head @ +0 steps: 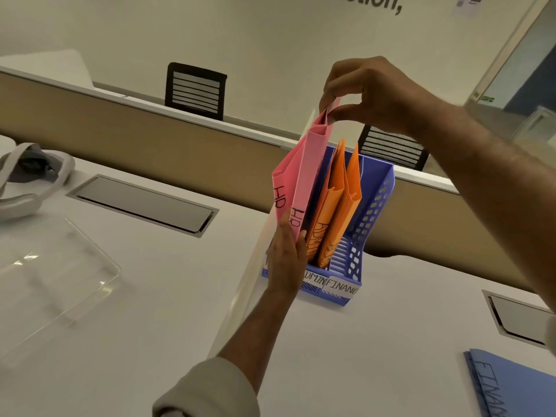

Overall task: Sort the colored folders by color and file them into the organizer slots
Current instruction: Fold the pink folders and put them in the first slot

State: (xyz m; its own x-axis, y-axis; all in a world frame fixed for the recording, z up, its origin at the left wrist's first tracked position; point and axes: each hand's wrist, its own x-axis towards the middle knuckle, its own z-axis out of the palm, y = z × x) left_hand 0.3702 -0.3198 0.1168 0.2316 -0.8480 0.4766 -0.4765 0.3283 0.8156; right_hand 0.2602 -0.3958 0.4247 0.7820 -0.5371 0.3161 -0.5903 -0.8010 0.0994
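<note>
Folders are going into our blue organizer (376, 200), which stands on the white desk (376, 341) near the tan divider. We have only the head view to go by.

Our right hand (379, 91) is up high. Its thumb and fingers pinch the top corner of a pink folder (310, 176) marked HR. We think we hold it by the top so we can steer it straight down into its slot. Our left hand (285, 260) is down low at the front of the organizer. Its fingers lie straight and close together, pressing flat on the bottom edge of that folder, likely to keep it from sliding out. A second pink folder (282, 188) leans just beside it on the left.

Two orange folders (337, 206) marked ADMIN stand in the middle slot. The slot marked FINANCE looks empty.

A blue folder (505, 383) lies flat on the desk at the bottom right, well apart from the organizer. We guess it goes in next.
</note>
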